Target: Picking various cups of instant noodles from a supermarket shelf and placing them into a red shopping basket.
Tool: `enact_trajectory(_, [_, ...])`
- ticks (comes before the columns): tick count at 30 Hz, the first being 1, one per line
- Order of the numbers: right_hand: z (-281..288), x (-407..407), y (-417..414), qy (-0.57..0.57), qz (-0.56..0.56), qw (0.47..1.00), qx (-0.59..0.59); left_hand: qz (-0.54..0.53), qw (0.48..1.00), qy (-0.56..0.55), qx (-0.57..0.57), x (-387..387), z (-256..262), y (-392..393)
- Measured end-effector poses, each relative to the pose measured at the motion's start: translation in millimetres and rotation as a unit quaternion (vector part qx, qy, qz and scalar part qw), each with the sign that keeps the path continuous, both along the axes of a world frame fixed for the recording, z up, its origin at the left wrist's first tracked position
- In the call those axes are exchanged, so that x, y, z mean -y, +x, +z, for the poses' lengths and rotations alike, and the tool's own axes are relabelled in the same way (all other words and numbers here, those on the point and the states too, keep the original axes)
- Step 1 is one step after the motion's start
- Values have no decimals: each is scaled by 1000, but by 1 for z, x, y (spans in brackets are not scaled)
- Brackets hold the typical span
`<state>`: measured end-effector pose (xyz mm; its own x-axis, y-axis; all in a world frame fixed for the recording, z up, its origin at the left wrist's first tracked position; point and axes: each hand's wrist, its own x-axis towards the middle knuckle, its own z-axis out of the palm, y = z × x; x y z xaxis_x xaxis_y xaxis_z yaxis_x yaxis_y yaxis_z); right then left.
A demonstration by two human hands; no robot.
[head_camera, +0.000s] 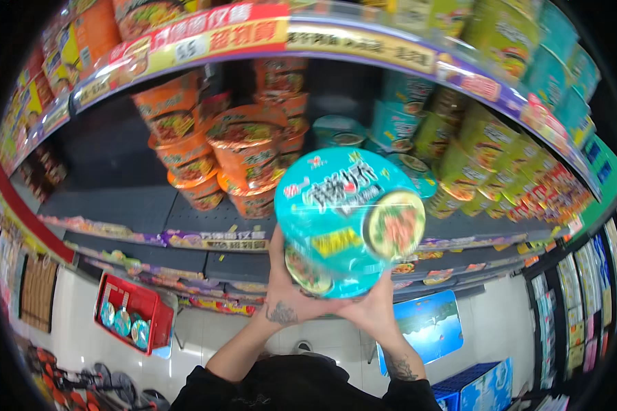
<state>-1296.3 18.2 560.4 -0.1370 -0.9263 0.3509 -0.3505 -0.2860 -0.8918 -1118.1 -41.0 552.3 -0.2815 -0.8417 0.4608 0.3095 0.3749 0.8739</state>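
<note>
Both hands hold a teal paper tub of instant noodles (339, 226) up in front of the shelf, its printed lid facing me. My left hand (288, 293) grips the tub's lower left side, fingers partly hidden behind it. On the lower right, my right hand (373, 308) supports the tub, most of its fingers out of sight. Behind it on the shelf (133, 198) are more teal tubs (396, 123). Stacked orange noodle tubs (249, 154) stand to their left, and green ones (473, 154) to their right.
An upper shelf edge (360, 41) with price strips curves overhead. On the floor at left is a red basket (159, 313) with several teal tubs. A blue printed board (432, 329) and a blue crate (473, 385) are at right. Stacked goods (581, 303) line the far right.
</note>
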Motion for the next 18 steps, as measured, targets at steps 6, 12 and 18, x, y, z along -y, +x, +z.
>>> enact_trajectory(6, [-5, -7, 18, 180, 212, 956, -94, 62, 994, -14, 86, -45, -66, 77])
enact_trajectory(12, [15, 7, 109, -28, 231, 949, 214, 285, 946, -138, 70, -77, -54, 159])
enact_trajectory(18, [51, 34, 222, -275, 429, 859, -50, 361, 918, -58, 154, -128, -99, 260])
